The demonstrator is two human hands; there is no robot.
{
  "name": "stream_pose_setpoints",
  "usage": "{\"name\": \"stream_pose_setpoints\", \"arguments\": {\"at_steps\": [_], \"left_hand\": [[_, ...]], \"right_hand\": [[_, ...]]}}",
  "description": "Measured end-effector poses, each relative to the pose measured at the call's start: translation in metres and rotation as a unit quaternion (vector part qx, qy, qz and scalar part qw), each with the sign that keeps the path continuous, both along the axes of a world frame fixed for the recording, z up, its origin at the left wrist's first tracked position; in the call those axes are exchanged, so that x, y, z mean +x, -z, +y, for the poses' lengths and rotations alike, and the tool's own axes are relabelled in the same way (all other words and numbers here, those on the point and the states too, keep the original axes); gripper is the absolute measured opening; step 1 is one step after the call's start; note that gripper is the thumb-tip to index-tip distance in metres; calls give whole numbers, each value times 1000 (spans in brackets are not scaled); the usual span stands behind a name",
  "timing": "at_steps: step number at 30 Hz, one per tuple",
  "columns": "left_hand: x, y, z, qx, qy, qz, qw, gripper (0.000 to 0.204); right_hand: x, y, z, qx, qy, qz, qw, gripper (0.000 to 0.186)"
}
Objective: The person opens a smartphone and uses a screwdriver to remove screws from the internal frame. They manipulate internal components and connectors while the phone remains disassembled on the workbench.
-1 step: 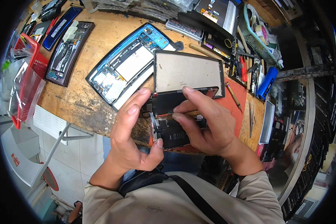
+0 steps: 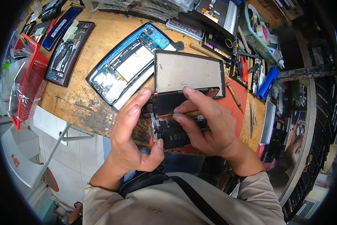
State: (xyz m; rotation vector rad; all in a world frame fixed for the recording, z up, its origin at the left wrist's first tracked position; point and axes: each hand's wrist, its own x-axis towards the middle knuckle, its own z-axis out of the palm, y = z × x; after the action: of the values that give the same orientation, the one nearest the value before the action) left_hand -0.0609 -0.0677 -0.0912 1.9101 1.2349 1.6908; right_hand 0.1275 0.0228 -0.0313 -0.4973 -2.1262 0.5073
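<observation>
An opened smartphone is between my hands, its black screen panel [image 2: 170,102] tilted up from the phone body [image 2: 174,138], which shows a black battery. My left hand [image 2: 129,137] grips the phone's left end, thumb on the near edge and fingers raised beside the panel. My right hand [image 2: 209,123] is closed, thumb and fingertips together at the panel's lower edge, index fingertip against its upper edge. A slim brass-coloured rod [image 2: 193,113] shows between the right thumb and fingers; its tip is hidden.
Beyond my hands lie a shallow frame with a beige panel [image 2: 191,69] and a blue opened phone [image 2: 133,62]. A brass screwdriver [image 2: 234,98] rests on an orange mat [image 2: 239,84], with tweezers [image 2: 252,118] to the right. A red basket [image 2: 35,62] stands left, a tool tray [image 2: 247,71] right.
</observation>
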Motion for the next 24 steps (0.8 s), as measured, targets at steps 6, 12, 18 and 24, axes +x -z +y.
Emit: {"name": "stream_pose_setpoints", "arguments": {"at_steps": [6, 12, 18, 24], "left_hand": [[-1, -3, 2, 5, -6, 16, 1000, 83], [0, -3, 3, 8, -7, 20, 1000, 82], [0, -3, 3, 12, -6, 15, 1000, 83], [1, -3, 2, 8, -12, 16, 1000, 84]], "right_hand": [[-1, -2, 0, -2, -1, -3, 1000, 64], [0, -2, 1, -4, -6, -6, 1000, 64], [4, -12, 1, -41, -43, -70, 996, 66], [-4, -19, 7, -80, -103, -61, 990, 65]]}}
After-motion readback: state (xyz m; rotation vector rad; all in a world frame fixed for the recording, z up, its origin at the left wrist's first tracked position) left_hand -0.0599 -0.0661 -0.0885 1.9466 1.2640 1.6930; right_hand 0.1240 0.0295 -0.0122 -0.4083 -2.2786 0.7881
